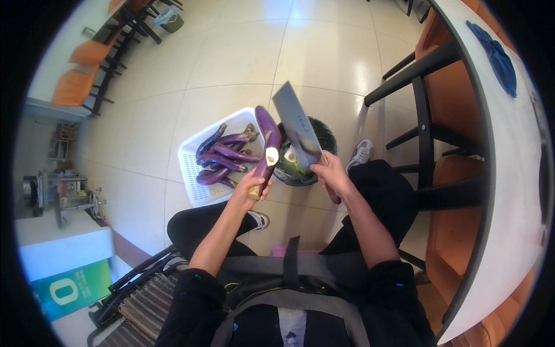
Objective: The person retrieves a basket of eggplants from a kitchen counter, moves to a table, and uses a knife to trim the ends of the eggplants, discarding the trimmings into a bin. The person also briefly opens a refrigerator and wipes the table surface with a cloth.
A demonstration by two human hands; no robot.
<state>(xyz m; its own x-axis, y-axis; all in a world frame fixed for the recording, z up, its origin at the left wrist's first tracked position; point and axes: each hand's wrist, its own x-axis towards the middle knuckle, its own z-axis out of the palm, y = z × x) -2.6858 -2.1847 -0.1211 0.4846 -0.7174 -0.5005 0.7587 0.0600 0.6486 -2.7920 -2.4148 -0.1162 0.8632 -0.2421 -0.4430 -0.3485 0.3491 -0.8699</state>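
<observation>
My left hand (250, 187) grips a long purple eggplant (269, 134) near its lower end and holds it tilted upward. A pale patch of bared flesh (272, 157) shows partway along its skin. In my right hand (333, 175) is a cleaver (299, 123) with a broad, marked steel blade, raised just right of the eggplant and apart from it. Below the blade stands a dark round bin (328, 130) with green scraps and a pale cut piece inside, partly hidden by the cleaver. Several more eggplants (225, 154) lie in a white plastic basket (188, 173) to the left.
Orange chairs (453, 217) and a white table (498, 173) with a blue cloth (494, 58) line the right side. A folding chair (145, 308) stands at lower left, near a green printed board (73, 288). A lined wastebasket (171, 21) is far off on the tiled floor (230, 56).
</observation>
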